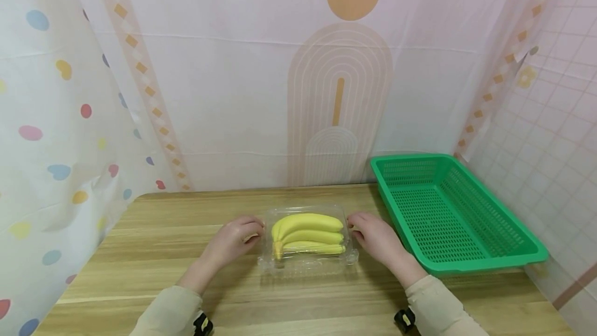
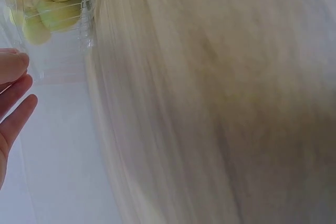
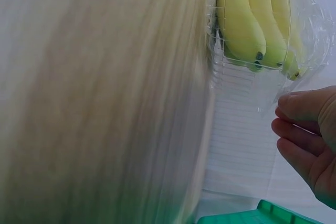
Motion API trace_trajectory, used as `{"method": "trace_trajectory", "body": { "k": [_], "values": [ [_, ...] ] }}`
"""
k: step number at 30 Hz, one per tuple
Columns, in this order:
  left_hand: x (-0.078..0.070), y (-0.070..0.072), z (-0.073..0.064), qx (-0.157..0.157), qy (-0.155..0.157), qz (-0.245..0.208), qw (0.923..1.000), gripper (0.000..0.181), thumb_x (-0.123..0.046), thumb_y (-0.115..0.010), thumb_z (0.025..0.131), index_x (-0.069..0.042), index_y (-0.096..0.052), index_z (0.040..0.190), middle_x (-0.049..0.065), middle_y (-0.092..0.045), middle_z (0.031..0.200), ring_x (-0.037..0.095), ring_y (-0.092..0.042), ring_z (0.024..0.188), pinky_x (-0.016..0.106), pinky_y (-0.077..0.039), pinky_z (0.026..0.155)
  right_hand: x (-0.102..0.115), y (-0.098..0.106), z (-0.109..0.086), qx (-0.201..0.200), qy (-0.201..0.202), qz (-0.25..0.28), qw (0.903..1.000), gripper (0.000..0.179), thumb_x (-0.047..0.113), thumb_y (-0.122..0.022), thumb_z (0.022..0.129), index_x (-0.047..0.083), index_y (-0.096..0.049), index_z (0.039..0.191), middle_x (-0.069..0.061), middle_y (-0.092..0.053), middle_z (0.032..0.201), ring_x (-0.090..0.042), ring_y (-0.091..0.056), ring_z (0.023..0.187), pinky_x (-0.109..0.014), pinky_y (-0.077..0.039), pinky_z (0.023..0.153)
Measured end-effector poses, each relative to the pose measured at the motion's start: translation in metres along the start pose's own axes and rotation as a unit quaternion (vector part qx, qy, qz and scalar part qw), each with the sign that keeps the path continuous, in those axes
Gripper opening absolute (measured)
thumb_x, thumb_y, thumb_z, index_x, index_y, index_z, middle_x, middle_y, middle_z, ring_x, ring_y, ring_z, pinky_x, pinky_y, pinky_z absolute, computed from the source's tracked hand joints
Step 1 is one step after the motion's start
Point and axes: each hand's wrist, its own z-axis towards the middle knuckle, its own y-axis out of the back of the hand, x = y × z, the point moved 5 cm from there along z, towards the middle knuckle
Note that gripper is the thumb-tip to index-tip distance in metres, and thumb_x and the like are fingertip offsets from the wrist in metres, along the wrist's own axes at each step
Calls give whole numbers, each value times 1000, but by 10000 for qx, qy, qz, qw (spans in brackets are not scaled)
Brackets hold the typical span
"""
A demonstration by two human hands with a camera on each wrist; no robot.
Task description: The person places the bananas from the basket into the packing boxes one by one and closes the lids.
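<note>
A clear plastic clamshell box [image 1: 308, 263] sits in the middle of the wooden table, with a bunch of yellow bananas [image 1: 308, 222] inside it. My left hand [image 1: 236, 239] pinches the box's left edge between thumb and fingertips; the left wrist view shows this hand [image 2: 13, 95] at the thin plastic rim. On the other side my right hand [image 1: 375, 237] pinches the right edge. In the right wrist view the thumb and index finger of that hand [image 3: 310, 129] meet at the rim, close to the banana tips [image 3: 257, 59]. Whether the lid is latched, I cannot tell.
A green plastic basket [image 1: 475, 265] with slotted walls stands at the right of the wooden table [image 1: 154, 253], close to my right forearm. Patterned cloth [image 1: 233, 92] hangs behind the table and along both sides.
</note>
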Motion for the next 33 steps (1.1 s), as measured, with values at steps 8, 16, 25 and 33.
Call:
{"method": "trace_trajectory", "body": {
  "k": [8, 16, 25, 33],
  "values": [
    [0, 0, -1, 227, 23, 115, 9997, 35, 15, -85, 61, -7, -71, 83, 7, -71, 95, 25, -68, 88, 37, -59, 74, 0, 2, -1, -69, 90, 4, 9999, 25, -8, -78, 77, 9, -66, 91, -4, -69, 97, -21, -66, 92, -36, -57, 77],
    [-4, 4, -3, 522, 207, 248, 9981, 29, 10, -84, 65, -9, -73, 84, 5, -71, 96, 23, -68, 90, 36, -59, 76, 1, 3, -5, 18, -179, 83, 9998, 11, 2, -74, 86, 9, -68, 92, -3, -68, 93, -22, -65, 89, -38, -57, 76],
    [-14, 12, -6, 447, 569, -66, 9974, 26, 9, -83, 71, -7, -74, 90, 2, -72, 93, 19, -68, 86, 35, -59, 74, 2, 10, -11, 133, -944, 733, 9927, 7, 8, -74, 88, 12, -69, 90, -2, -68, 95, -20, -66, 88, -37, -57, 75],
    [-21, 13, -10, 254, 1588, -606, 9851, 17, 0, -81, 78, -8, -74, 91, -1, -72, 92, 14, -67, 84, 33, -59, 69, 2, 12, -17, 236, -1595, 1330, 9779, 9, 7, -73, 89, 11, -68, 95, -4, -65, 97, -21, -68, 89, -36, -59, 77]
  ]
}}
